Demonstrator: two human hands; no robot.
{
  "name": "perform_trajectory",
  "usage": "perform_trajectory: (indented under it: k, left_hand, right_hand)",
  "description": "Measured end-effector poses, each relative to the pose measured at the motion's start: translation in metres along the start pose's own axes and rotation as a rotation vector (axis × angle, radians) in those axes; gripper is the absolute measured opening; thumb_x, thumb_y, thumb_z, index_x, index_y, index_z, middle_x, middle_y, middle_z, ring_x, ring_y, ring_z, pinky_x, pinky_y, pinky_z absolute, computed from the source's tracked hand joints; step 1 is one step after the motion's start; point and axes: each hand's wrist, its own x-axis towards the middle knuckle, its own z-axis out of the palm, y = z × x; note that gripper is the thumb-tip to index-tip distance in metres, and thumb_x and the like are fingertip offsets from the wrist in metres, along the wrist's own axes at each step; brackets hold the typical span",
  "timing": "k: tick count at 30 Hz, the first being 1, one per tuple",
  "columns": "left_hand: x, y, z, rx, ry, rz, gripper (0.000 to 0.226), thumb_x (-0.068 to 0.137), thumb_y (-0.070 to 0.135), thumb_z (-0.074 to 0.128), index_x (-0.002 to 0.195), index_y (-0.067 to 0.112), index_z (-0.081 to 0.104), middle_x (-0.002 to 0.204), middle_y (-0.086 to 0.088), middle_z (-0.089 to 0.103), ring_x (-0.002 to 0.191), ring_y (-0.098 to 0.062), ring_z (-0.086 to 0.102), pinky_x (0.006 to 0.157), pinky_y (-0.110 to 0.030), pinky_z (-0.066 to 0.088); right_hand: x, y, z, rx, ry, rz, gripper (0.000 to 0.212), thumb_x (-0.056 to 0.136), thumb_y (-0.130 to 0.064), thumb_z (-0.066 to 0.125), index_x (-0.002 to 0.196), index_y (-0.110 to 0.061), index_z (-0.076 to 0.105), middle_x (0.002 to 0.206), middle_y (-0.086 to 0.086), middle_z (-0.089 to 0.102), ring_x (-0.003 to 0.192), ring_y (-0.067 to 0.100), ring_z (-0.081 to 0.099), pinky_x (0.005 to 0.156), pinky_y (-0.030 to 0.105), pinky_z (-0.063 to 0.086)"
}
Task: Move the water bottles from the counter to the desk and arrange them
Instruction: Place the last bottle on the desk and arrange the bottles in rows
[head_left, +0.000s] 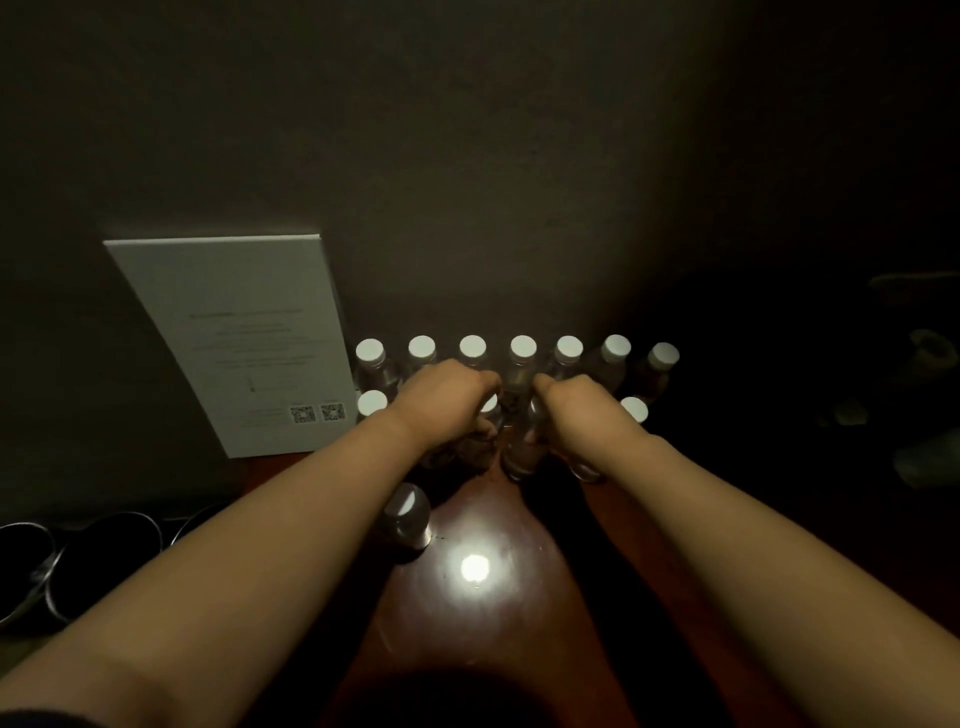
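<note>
Several clear water bottles with white caps stand in a back row against the dark wall on a reddish wooden surface. More bottles form a second row in front, with caps showing at the left end and the right end. My left hand grips a bottle in the second row, its cap peeking out beside my fingers. My right hand grips another bottle just to the right. One bottle stands alone nearer to me, under my left forearm.
A white printed card with two QR codes leans against the wall to the left of the bottles. Dark metal cups sit at the lower left. A bright light reflection shines on the wood. The right side is dark.
</note>
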Motion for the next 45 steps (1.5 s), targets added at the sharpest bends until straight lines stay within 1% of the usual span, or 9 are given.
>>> perform_trajectory:
  k: [5, 13, 17, 21, 31, 34, 38, 43, 45]
  left_hand:
    - [0.001, 0.000, 0.002, 0.012, 0.021, -0.006, 0.040, 0.080, 0.043, 0.076, 0.107, 0.018, 0.060, 0.094, -0.004, 0.068, 0.092, -0.027, 0.064, 0.071, -0.037, 0.051]
    - [0.001, -0.001, 0.005, 0.024, 0.040, -0.019, 0.042, 0.079, 0.047, 0.076, 0.105, 0.019, 0.059, 0.093, -0.004, 0.067, 0.091, -0.029, 0.063, 0.070, -0.036, 0.048]
    - [0.003, -0.001, 0.004, -0.010, 0.021, -0.035, 0.041, 0.078, 0.046, 0.077, 0.105, 0.021, 0.059, 0.093, -0.003, 0.067, 0.092, -0.029, 0.064, 0.074, -0.040, 0.053]
    - [0.003, -0.003, 0.004, 0.006, 0.017, -0.030, 0.042, 0.078, 0.047, 0.077, 0.104, 0.020, 0.058, 0.093, -0.003, 0.067, 0.093, -0.029, 0.063, 0.071, -0.038, 0.050]
    - [0.004, 0.003, -0.003, 0.025, -0.019, -0.029, 0.046, 0.078, 0.045, 0.077, 0.112, 0.021, 0.057, 0.086, 0.003, 0.060, 0.094, -0.027, 0.063, 0.075, -0.039, 0.052]
    - [0.011, 0.012, -0.007, 0.076, -0.029, -0.017, 0.058, 0.078, 0.046, 0.072, 0.127, 0.024, 0.049, 0.104, 0.000, 0.065, 0.102, -0.027, 0.062, 0.079, -0.038, 0.049]
    - [0.025, 0.028, -0.002, -0.007, 0.028, 0.068, 0.070, 0.079, 0.040, 0.075, 0.141, 0.030, 0.043, 0.124, -0.003, 0.063, 0.112, -0.026, 0.060, 0.085, -0.037, 0.048]
    - [0.039, 0.038, 0.003, 0.012, -0.060, 0.137, 0.056, 0.081, 0.037, 0.077, 0.132, 0.027, 0.056, 0.112, -0.002, 0.068, 0.104, -0.026, 0.063, 0.081, -0.037, 0.051]
    - [0.041, 0.037, 0.001, 0.035, -0.049, 0.128, 0.049, 0.080, 0.041, 0.078, 0.121, 0.022, 0.061, 0.102, -0.003, 0.068, 0.097, -0.026, 0.063, 0.075, -0.037, 0.051]
  right_hand:
    - [0.006, -0.017, 0.000, -0.035, 0.040, 0.074, 0.055, 0.085, -0.038, 0.072, 0.122, -0.005, 0.048, 0.106, 0.022, 0.066, 0.097, 0.040, 0.064, 0.076, 0.040, 0.051]
    - [0.003, -0.016, 0.000, -0.022, 0.061, 0.127, 0.071, 0.078, -0.059, 0.071, 0.118, -0.004, 0.049, 0.105, 0.019, 0.066, 0.098, 0.037, 0.065, 0.068, 0.036, 0.045]
    - [-0.001, -0.002, -0.008, 0.041, -0.013, -0.014, 0.064, 0.079, -0.036, 0.074, 0.133, -0.019, 0.044, 0.101, 0.014, 0.068, 0.095, 0.034, 0.064, 0.070, 0.035, 0.048]
    - [0.001, -0.003, -0.005, 0.017, 0.005, -0.024, 0.033, 0.082, -0.017, 0.063, 0.113, -0.014, 0.052, 0.095, 0.017, 0.064, 0.089, 0.037, 0.063, 0.066, 0.032, 0.041]
    - [0.003, -0.004, 0.001, 0.049, 0.038, 0.054, 0.049, 0.082, -0.031, 0.074, 0.120, -0.013, 0.049, 0.101, 0.018, 0.065, 0.095, 0.038, 0.065, 0.075, 0.038, 0.053]
    - [-0.011, 0.010, -0.013, 0.109, 0.082, 0.052, 0.063, 0.078, -0.039, 0.077, 0.131, -0.019, 0.050, 0.108, 0.013, 0.069, 0.101, 0.035, 0.064, 0.080, 0.037, 0.052]
    - [-0.040, 0.048, -0.037, 0.036, 0.291, 0.223, 0.049, 0.083, -0.042, 0.070, 0.127, -0.026, 0.056, 0.108, 0.011, 0.065, 0.100, 0.032, 0.063, 0.079, 0.038, 0.054]
    - [-0.041, 0.074, -0.017, 0.095, -0.066, 0.191, 0.066, 0.082, -0.037, 0.076, 0.141, -0.027, 0.048, 0.126, 0.012, 0.060, 0.117, 0.029, 0.057, 0.096, 0.033, 0.046]
    - [-0.037, 0.077, -0.008, 0.151, -0.080, 0.189, 0.064, 0.080, -0.031, 0.078, 0.137, -0.026, 0.049, 0.124, 0.012, 0.062, 0.115, 0.028, 0.058, 0.092, 0.029, 0.046]
